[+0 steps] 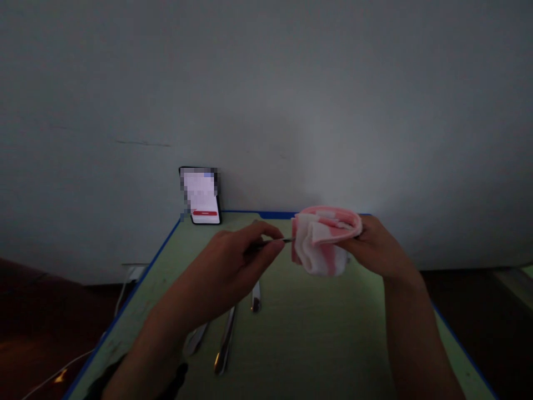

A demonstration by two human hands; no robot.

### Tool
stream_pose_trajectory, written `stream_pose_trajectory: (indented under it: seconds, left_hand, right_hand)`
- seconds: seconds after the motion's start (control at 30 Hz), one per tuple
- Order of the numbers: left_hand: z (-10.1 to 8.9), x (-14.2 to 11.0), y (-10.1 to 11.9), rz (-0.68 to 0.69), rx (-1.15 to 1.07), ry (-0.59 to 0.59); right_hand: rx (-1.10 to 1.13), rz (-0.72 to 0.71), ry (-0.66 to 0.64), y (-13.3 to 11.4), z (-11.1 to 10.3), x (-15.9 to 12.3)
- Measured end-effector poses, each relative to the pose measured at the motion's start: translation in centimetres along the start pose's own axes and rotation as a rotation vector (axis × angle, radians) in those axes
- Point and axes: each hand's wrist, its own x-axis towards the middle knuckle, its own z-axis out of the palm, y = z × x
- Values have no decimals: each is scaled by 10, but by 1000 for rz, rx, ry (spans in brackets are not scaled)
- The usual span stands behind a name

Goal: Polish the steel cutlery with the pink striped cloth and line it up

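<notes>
My left hand (245, 253) pinches a thin metal utensil (288, 240) between thumb and fingers. Most of the utensil is hidden by the hand and the cloth, so its kind does not show. A folded pink and white cloth (322, 241) hangs from my right hand (377, 244), whose fingers lie mostly behind it. The utensil's visible end meets the cloth's left side. Below my left hand, several metal utensils lie on the table, among them one with a shiny handle (225, 344) and a shorter-looking one (256, 300) partly covered by the hand.
A phone (206, 197) with a lit screen leans against the grey wall (266, 100) at the table's back left. The pale green table (308, 344) has a blue edge. A white cable (62, 369) runs down at the left.
</notes>
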Motion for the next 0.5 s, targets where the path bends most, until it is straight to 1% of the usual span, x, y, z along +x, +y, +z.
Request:
stream_pose_trajectory:
  seconds: [0.07,0.17,0.23,0.27,0.33,0.37,0.43,0.5]
  left_hand:
    - [3,1,1,-33,-50,76]
    - [5,2,2,-46,-112,183]
    - [5,1,0,-51,-147,219]
    - [5,1,-1,-50,-160,218]
    - [2,1,-2,-33,-166,160]
    - [2,1,-2,-16,-156,92]
    - [2,0,0,26,-133,-84]
    - [6,-1,4,49,-129,-223]
  right_hand:
    - [34,16,21,1,0,-1]
    - [96,41,96,3,1,-2]
    - [134,54,162,4,0,-2]
    - [149,56,195,4,-1,-2]
    - [166,47,276,4,-2,-1]
    - [175,41,327,4,-2,0]
    - [216,39,458,2,3,3]
    - [316,79,641,-2,14,7]
